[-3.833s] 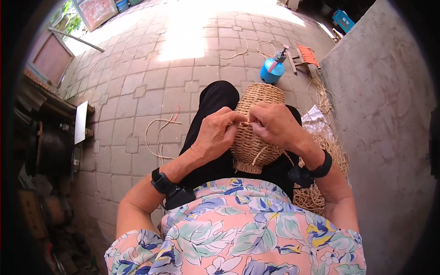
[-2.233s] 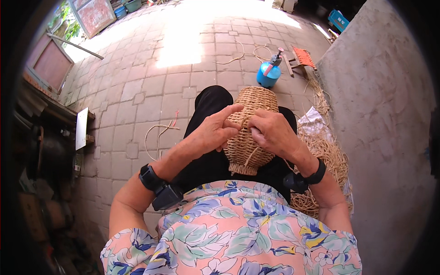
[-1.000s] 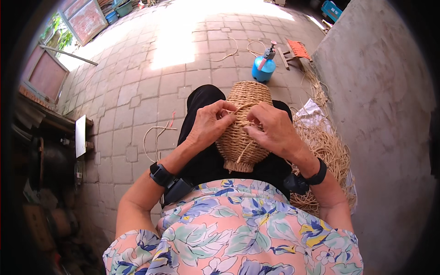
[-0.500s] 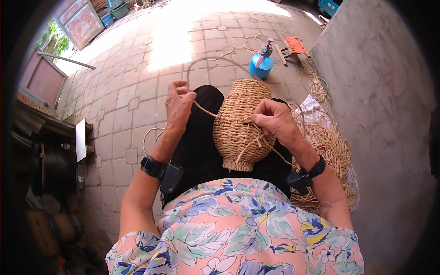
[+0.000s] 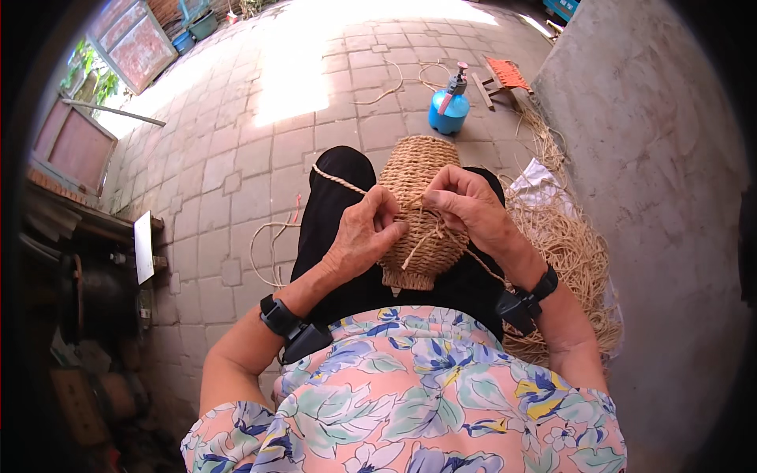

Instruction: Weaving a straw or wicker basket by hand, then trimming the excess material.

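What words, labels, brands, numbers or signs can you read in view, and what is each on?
No text can be read.
Blue object at the upper right edge: any marks are too small to read.
Blue pump spray bottle: no legible lettering.
Woven rope basket: no lettering visible.

Woven basket [image 5: 416, 175] on lap [image 5: 367, 293]. L hand [image 5: 363, 232] at its L side, R hand [image 5: 471, 206] at R; cord tail [image 5: 339, 180] out to L. Spray bottle [image 5: 449, 116] on floor [image 5: 201, 272] beyond far end, slightly R; stool [image 5: 509, 75] farther, more R. Cord heap [image 5: 564, 264] R of basket, w/ cloth [image 5: 536, 175] partly under; wall [image 5: 654, 197] farther R. Loose cord [image 5: 251, 247] on floor, basket's L.
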Action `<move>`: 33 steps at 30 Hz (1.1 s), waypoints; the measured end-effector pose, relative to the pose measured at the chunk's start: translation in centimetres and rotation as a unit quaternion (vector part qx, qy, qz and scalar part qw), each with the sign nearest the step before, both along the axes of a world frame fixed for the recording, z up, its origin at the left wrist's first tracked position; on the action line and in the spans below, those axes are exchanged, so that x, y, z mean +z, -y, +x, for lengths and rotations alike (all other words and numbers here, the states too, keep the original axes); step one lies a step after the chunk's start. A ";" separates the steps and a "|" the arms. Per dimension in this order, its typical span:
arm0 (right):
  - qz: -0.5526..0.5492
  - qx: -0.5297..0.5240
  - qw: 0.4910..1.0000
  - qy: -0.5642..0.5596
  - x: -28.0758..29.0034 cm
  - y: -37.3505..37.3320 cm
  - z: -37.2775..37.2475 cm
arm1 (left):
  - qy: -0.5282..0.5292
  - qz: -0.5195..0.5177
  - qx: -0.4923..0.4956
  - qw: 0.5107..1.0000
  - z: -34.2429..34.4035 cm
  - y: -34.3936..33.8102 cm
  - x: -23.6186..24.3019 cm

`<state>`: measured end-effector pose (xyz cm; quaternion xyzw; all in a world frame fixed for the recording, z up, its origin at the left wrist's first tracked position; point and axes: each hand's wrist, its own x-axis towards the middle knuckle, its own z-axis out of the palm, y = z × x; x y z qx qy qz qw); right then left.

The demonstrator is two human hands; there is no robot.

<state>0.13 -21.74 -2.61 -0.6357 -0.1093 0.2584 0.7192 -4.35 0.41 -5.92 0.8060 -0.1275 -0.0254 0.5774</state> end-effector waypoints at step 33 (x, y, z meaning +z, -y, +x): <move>-0.224 -0.055 0.854 0.466 -1.6 1.3 -2.2 | 0.136 -0.067 0.016 0.988 1.4 0.3 5.3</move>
